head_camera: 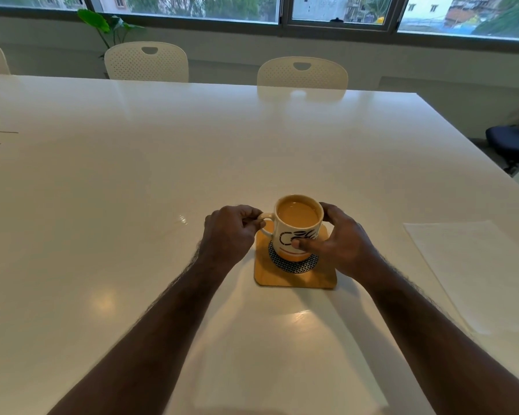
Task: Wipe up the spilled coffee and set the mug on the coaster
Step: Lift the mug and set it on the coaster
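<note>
White and glossy, the surface (132, 181) fills most of the frame, with window glare reflected near the lower centre. Along its far edge, in the upper part of the frame, stand two perforated white chairs (146, 62), with a third cut off at the upper left corner. A green plant (102, 23) rises behind the left chair, below a row of windows (192, 4). At the right edge, a dark office chair (513, 142) sits beyond the surface.

Centre frame, slightly right: the mug (297, 227) stands upright on the coaster (294, 272), a square wooden piece with rounded corners and a round patterned inset. The mug's base sits on the inset. The mug is white with dark lettering, filled nearly to the rim with light brown coffee, and its handle points to the left of the frame.

The left hand (231, 235) is at the handle, its fingers (252, 218) curled and pinching the handle loop. The right hand (342, 244) cups the mug's right side: thumb pressed across the near face over the lettering, remaining fingers wrapped around the far side, mostly hidden. Both forearms enter from the lower edge of the frame.

Right of the mug, well apart from it, a white paper napkin (468, 265) lies flat on the surface.
</note>
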